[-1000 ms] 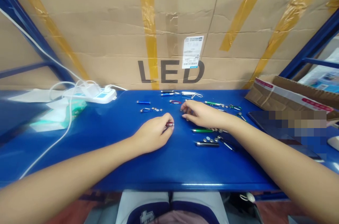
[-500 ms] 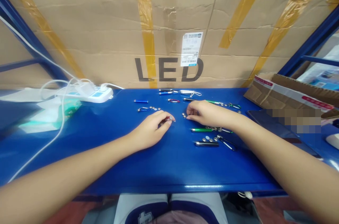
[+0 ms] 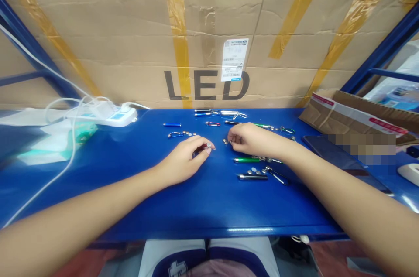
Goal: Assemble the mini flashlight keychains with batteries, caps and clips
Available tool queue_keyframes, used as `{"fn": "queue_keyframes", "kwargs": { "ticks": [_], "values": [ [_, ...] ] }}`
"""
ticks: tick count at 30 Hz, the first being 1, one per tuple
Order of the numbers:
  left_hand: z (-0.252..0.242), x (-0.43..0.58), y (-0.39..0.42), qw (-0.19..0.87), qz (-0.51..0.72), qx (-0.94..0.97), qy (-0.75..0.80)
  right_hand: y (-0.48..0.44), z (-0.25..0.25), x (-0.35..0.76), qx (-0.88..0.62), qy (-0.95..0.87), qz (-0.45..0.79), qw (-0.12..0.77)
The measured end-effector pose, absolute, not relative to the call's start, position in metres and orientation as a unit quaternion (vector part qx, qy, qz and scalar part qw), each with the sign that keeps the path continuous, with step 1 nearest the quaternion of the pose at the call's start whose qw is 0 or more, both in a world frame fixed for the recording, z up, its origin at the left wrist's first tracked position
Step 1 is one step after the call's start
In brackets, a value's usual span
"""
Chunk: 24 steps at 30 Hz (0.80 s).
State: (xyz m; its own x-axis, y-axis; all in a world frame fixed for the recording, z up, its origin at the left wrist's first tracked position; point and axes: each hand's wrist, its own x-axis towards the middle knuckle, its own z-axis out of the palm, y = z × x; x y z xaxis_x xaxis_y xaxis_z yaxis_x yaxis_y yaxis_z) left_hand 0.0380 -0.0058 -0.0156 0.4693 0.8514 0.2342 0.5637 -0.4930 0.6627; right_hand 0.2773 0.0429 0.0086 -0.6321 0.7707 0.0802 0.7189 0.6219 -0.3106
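Observation:
My left hand rests on the blue table with its fingers curled round a small red keychain torch. My right hand sits just to the right, fingertips pinched over small silver button cells on the table. What the fingertips hold, if anything, is too small to name. A green torch and a black torch lie below my right wrist, with more button cells between them.
Further torches and clips lie along the back: a blue one, a clip with cells, silver ones. A white power strip with cable sits far left. An open carton and a dark tablet are at the right. A large LED carton stands behind.
My left hand has carried the red torch slightly forward. My right hand has drawn its fingers together over the button cells. The view has shifted a little.

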Motion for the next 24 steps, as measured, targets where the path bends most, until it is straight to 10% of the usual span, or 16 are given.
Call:
{"fn": "queue_keyframes", "kwargs": {
  "ticks": [11,24],
  "values": [
    [-0.011,0.038,-0.008,0.289,0.286,0.79,0.459,0.039,0.008,0.262,-0.393,-0.673,0.515,0.357],
    [-0.02,0.038,-0.006,0.365,0.315,0.764,0.429,0.027,0.005,0.247,-0.342,-0.508,0.702,0.365]
  ]
}}
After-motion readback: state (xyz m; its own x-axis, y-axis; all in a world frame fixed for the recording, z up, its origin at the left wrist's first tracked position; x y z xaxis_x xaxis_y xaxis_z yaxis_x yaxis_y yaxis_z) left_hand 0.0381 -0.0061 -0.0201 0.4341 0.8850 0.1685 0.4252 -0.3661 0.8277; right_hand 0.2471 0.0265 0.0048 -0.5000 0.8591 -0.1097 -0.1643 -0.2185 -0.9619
